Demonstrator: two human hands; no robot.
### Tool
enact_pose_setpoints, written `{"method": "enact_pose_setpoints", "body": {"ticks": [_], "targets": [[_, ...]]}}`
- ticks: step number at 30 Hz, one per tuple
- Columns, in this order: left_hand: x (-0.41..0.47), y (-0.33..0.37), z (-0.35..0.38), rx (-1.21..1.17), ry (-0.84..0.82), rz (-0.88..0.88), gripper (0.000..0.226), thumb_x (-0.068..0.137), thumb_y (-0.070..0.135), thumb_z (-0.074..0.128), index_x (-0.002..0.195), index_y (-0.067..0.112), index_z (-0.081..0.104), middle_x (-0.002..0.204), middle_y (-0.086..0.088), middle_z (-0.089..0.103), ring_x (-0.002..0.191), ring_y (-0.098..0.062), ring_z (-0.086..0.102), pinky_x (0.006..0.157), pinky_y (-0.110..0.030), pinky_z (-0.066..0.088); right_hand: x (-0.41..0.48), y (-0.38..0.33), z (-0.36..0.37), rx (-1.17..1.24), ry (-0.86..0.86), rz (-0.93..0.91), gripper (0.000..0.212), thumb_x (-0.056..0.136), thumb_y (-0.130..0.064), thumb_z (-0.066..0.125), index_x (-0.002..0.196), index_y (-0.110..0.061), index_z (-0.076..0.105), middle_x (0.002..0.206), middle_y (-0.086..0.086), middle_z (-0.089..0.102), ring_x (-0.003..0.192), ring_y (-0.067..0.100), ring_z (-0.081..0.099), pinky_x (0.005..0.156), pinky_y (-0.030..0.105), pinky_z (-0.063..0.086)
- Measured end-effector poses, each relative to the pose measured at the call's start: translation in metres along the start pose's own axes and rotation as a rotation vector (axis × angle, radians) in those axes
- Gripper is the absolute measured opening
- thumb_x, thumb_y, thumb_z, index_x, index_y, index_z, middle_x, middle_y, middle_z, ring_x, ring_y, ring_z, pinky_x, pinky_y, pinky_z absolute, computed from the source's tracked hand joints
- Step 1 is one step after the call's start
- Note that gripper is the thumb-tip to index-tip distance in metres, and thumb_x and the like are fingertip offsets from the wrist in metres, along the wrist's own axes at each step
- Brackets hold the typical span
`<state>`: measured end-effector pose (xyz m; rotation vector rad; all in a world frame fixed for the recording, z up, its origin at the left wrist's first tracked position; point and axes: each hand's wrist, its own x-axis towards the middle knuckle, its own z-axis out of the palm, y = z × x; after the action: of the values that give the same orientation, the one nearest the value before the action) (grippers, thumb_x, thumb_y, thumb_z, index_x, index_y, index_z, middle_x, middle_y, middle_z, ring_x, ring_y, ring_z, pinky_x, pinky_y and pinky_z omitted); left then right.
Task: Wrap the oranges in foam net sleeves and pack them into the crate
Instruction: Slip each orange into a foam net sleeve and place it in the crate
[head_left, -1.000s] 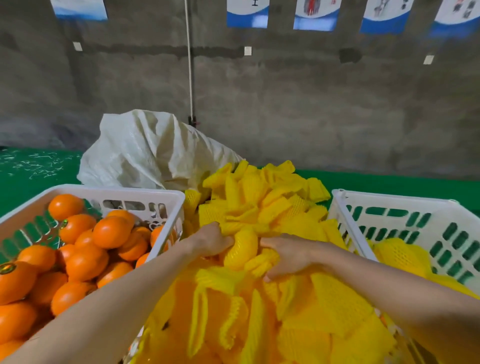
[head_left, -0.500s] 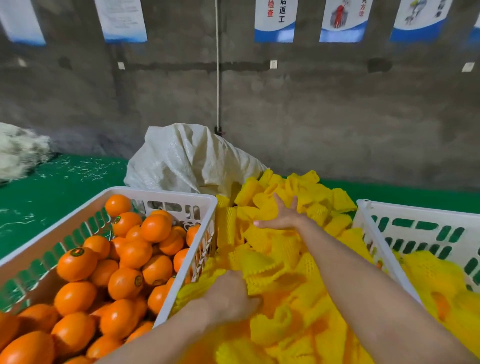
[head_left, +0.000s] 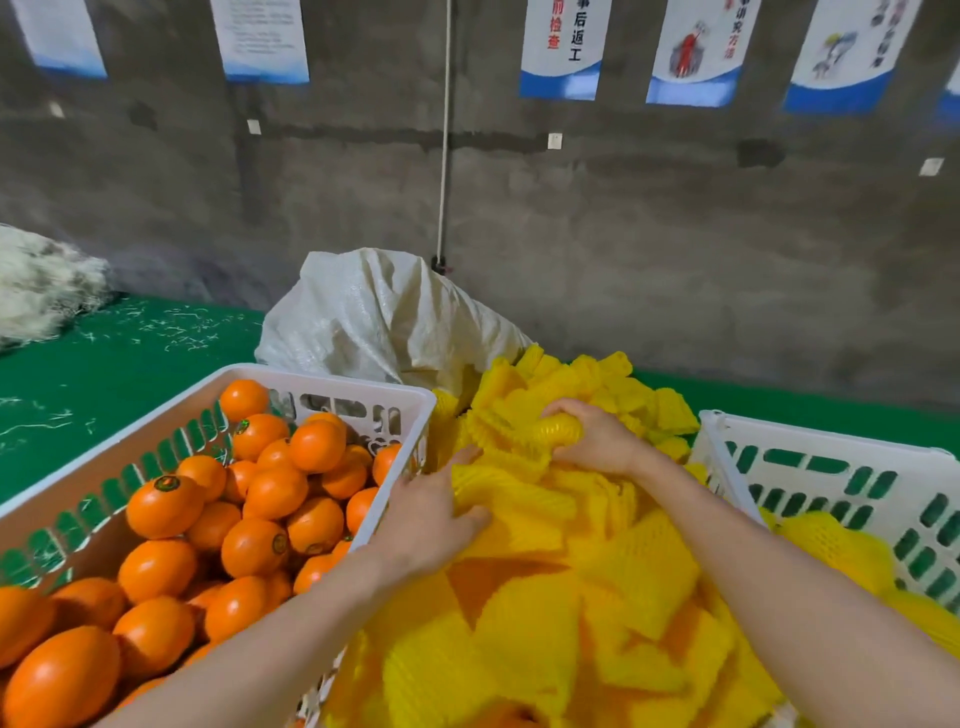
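Green surface (head_left: 104, 374): flecked with pale shreds. A white fluffy heap (head_left: 41, 280) sits at its far left edge.
Left crate (head_left: 322, 376): white plastic with slotted walls, heaped with bare oranges (head_left: 275, 491). They are glossy, and some show a dark sticker.
Left grip (head_left: 431, 519): just beside the left crate's right wall, at the near-left of the sleeve pile. Its thumb and fingers are curled round the end of one foam sleeve (head_left: 509, 491).
Foam sleeve: yellow, ribbed and flattened. Its long axis runs left to right, leading away from the left grip toward the right.
Sack (head_left: 384, 317): white, woven and crumpled, standing behind the pile against the grey wall.
Sleeve pile (head_left: 571, 597): a loose mound of yellow foam net sleeves between the two crates, lying at every angle.
Right grip (head_left: 597, 436): on the far top of the pile, clenched round a rolled sleeve (head_left: 558, 431).
Rolled sleeve: bunched into a ribbed tube. Its axis lies roughly crosswise and its free end points left.
Right crate (head_left: 831, 441): white with slotted walls, holding wrapped oranges (head_left: 831, 545) that lie low against the near wall.
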<state>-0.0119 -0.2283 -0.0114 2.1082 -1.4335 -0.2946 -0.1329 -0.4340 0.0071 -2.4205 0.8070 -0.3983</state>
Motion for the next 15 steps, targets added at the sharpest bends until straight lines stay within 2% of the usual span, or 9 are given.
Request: {"method": "enact_pose_setpoints", "body": {"ticks": [2, 3, 5, 7, 8, 10, 11, 13, 15], "targets": [[-0.009, 0.01, -0.014, 0.129, -0.06, 0.008, 0.062, 0.076, 0.051, 0.036, 0.13, 0.025, 0.052, 0.13, -0.005, 0.055, 0.13, -0.023, 0.039, 0.108, -0.032, 0.015, -0.024, -0.014, -0.024, 0.07, 0.033, -0.115, 0.048, 0.074, -0.007, 0.071, 0.109, -0.034, 0.053, 0.114, -0.011, 0.051, 0.106, 0.012, 0.049, 0.077, 0.008, 0.039], [-0.016, 0.014, -0.017, 0.177, -0.11, -0.005, 0.053, 0.081, 0.052, 0.039, 0.118, 0.019, 0.058, 0.123, -0.006, 0.056, 0.124, -0.024, 0.041, 0.106, -0.034, 0.017, -0.036, -0.02, -0.032, 0.085, 0.032, -0.163, 0.052, 0.073, -0.004, 0.07, 0.109, -0.037, 0.051, 0.116, -0.013, 0.049, 0.107, 0.008, 0.046, 0.076, 0.003, 0.036], [-0.032, 0.021, -0.018, 0.303, -0.233, 0.014, 0.031, 0.092, 0.04, 0.049, 0.101, 0.012, 0.058, 0.106, -0.008, 0.056, 0.108, -0.027, 0.048, 0.098, -0.036, 0.03, -0.061, -0.029, -0.039, 0.035, 0.013, -0.223, 0.061, 0.072, -0.002, 0.069, 0.112, -0.042, 0.048, 0.123, -0.011, 0.046, 0.111, 0.004, 0.042, 0.083, 0.006, 0.032], [-0.046, 0.019, -0.009, 0.541, -0.386, 0.089, 0.035, 0.095, 0.027, 0.046, 0.126, 0.01, 0.049, 0.122, -0.012, 0.05, 0.117, -0.034, 0.047, 0.106, -0.051, 0.028, -0.082, -0.034, -0.038, -0.07, 0.008, -0.268, 0.065, 0.072, -0.003, 0.068, 0.114, -0.047, 0.045, 0.129, -0.01, 0.038, 0.112, 0.002, 0.037, 0.086, 0.009, 0.03], [-0.054, 0.018, -0.002, 0.65, -0.473, 0.102, 0.049, 0.096, 0.023, 0.044, 0.143, 0.016, 0.033, 0.134, -0.014, 0.042, 0.125, -0.037, 0.041, 0.11, -0.059, 0.02, -0.091, -0.035, -0.035, -0.141, -0.012, -0.275, 0.066, 0.073, -0.006, 0.068, 0.117, -0.048, 0.044, 0.133, -0.01, 0.033, 0.113, 0.002, 0.035, 0.089, 0.012, 0.032], [-0.064, 0.013, 0.01, 0.744, -0.569, 0.083, 0.072, 0.095, 0.021, 0.044, 0.152, 0.029, -0.001, 0.149, -0.015, 0.028, 0.135, -0.04, 0.031, 0.111, -0.062, 0.01, -0.104, -0.035, -0.026, -0.259, -0.101, -0.267, 0.066, 0.074, -0.014, 0.069, 0.125, -0.046, 0.042, 0.141, -0.009, 0.024, 0.118, 0.006, 0.033, 0.096, 0.019, 0.032], [-0.068, 0.013, 0.012, 0.743, -0.565, 0.07, 0.077, 0.095, 0.025, 0.045, 0.151, 0.031, -0.007, 0.152, -0.015, 0.025, 0.137, -0.039, 0.028, 0.111, -0.062, 0.008, -0.109, -0.033, -0.021, -0.3, -0.164, -0.256, 0.066, 0.075, -0.018, 0.07, 0.127, -0.044, 0.041, 0.142, -0.007, 0.025, 0.122, 0.009, 0.034, 0.096, 0.018, 0.03], [-0.073, 0.014, 0.01, 0.66, -0.508, 0.046, 0.081, 0.094, 0.035, 0.049, 0.151, 0.027, -0.008, 0.154, -0.014, 0.023, 0.14, -0.037, 0.023, 0.112, -0.061, 0.005, -0.117, -0.027, -0.005, -0.371, -0.317, -0.222, 0.067, 0.076, -0.024, 0.072, 0.132, -0.041, 0.039, 0.14, -0.004, 0.032, 0.128, 0.013, 0.036, 0.097, 0.015, 0.028], [-0.075, 0.016, 0.001, 0.539, -0.461, 0.022, 0.086, 0.09, 0.042, 0.054, 0.152, 0.024, -0.003, 0.155, -0.013, 0.021, 0.142, -0.035, 0.018, 0.113, -0.061, 0.003, -0.123, -0.022, 0.015, -0.467, -0.465, -0.149, 0.072, 0.077, -0.032, 0.072, 0.137, -0.04, 0.033, 0.145, 0.0, 0.029, 0.136, 0.018, 0.029, 0.107, 0.025, 0.028]]}}
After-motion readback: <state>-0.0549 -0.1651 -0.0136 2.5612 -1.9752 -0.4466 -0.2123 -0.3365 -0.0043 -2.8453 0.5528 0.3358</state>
